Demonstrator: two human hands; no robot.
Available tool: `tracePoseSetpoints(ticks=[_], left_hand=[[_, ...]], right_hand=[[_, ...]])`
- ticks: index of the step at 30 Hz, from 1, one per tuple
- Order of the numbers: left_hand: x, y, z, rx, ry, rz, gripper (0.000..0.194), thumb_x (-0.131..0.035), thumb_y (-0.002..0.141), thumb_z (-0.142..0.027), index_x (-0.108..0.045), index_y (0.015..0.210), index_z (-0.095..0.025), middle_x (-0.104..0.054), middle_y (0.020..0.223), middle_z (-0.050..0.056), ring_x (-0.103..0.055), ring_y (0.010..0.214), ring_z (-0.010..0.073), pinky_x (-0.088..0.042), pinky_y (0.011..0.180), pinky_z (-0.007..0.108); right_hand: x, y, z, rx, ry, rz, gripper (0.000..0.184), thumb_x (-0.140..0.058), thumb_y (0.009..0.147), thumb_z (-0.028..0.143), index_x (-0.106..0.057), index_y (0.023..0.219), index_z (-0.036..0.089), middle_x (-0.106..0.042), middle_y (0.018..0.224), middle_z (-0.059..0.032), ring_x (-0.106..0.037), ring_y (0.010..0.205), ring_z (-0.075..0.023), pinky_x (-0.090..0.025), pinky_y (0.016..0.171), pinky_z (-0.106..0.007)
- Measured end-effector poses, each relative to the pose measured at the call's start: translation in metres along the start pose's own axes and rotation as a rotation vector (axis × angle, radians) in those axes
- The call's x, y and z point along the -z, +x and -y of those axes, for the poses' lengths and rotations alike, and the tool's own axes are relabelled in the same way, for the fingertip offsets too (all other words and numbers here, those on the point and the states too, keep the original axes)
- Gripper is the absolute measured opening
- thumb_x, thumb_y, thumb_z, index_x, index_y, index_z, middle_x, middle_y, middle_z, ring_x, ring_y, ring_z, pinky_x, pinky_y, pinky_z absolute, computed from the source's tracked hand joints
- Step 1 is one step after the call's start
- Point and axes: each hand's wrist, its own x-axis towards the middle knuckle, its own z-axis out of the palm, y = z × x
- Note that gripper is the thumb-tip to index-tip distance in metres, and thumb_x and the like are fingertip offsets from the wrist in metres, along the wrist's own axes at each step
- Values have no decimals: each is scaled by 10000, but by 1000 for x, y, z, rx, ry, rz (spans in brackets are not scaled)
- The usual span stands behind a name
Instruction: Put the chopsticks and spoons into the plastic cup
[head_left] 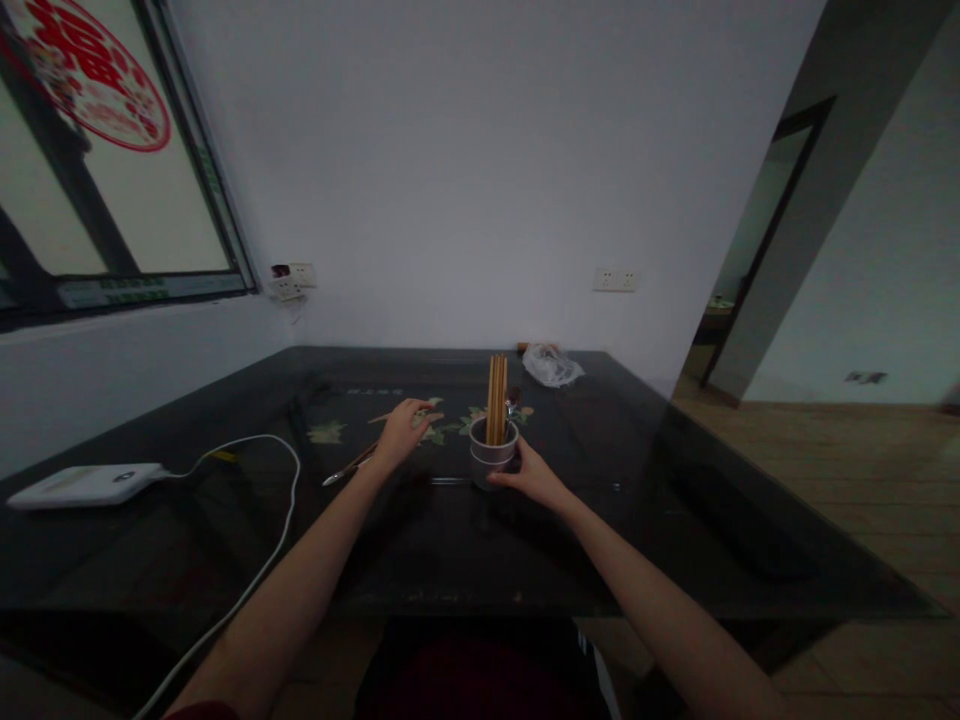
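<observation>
My right hand (531, 474) is wrapped around the right side of a grey cup (486, 455) standing on the table. A bundle of wooden chopsticks (496, 400) rises upright from the cup, and a shiny metal utensil (512, 407) leans beside them. Left of the cup, my left hand (406, 430) hovers low over the table with its fingers apart and nothing visible in them. By that hand lies a utensil with a silvery tip (335, 478), partly hidden behind my wrist. A thin light stick (379, 418) shows just beyond the hand.
The dark glossy table (630, 540) has printed flowers. A white box-shaped device (86, 485) with a white cable (289, 510) lies at the left. Near the wall sits a crumpled clear plastic bag (551, 365). A wall (480, 200) with sockets stands behind.
</observation>
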Motion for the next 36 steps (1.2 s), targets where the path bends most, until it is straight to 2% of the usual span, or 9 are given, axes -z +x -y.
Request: tracePoseSetpoints(ticks=[6,10,16,21,27,33,36], left_hand=[[-10,-5,-42,-25,-189,11,224,-468,870,-302,-617,980,-176,-645,1015,77,-583,989,204,-437,909,364],[-18,-8,-60,62,-390,69,302,-450,877,-384,-612,1015,-170,-639,1063,86,-580,1016,211,-451,902,357],[-28,-14,-83,153,-655,183,451,-372,893,-476,-562,1155,-161,-599,1206,96,-530,1138,216,-384,1007,351],[-36,-12,-91,190,-718,227,467,-418,876,-468,-542,1207,-163,-547,1297,98,-464,1231,222,-307,1072,360],[-44,3,-97,272,-758,210,405,-519,825,-359,-555,1162,-136,-589,1234,114,-526,1154,225,-371,1012,355],[-42,24,-101,308,-759,387,352,-585,785,-363,-627,1038,-121,-670,1068,104,-600,999,226,-442,887,338],[-42,31,-100,297,-738,416,333,-598,772,-368,-657,981,-116,-694,1001,96,-615,944,225,-448,859,342]], right_hand=[[0,0,2,-7,-14,-1,830,-811,567,319,-412,1283,192,-554,1249,-111,-548,1125,-258,-434,967,-418],[0,-1,4,-14,4,11,798,-807,573,318,-428,1263,186,-566,1230,-111,-575,1074,-247,-465,923,-398],[-1,-2,3,5,-19,-18,835,-809,566,324,-414,1288,185,-550,1255,-113,-535,1138,-255,-427,973,-411],[-1,-1,0,-5,-9,-12,833,-810,565,321,-410,1283,185,-560,1237,-115,-554,1115,-254,-444,957,-414],[-2,-2,3,6,30,-4,861,-813,553,308,-396,1296,186,-538,1265,-127,-546,1132,-260,-439,963,-422],[0,-2,1,10,-13,-5,897,-813,560,322,-372,1331,196,-540,1277,-123,-537,1150,-263,-413,989,-432],[0,-2,1,8,-34,11,907,-814,562,328,-368,1340,192,-551,1266,-125,-549,1133,-268,-419,980,-436]])
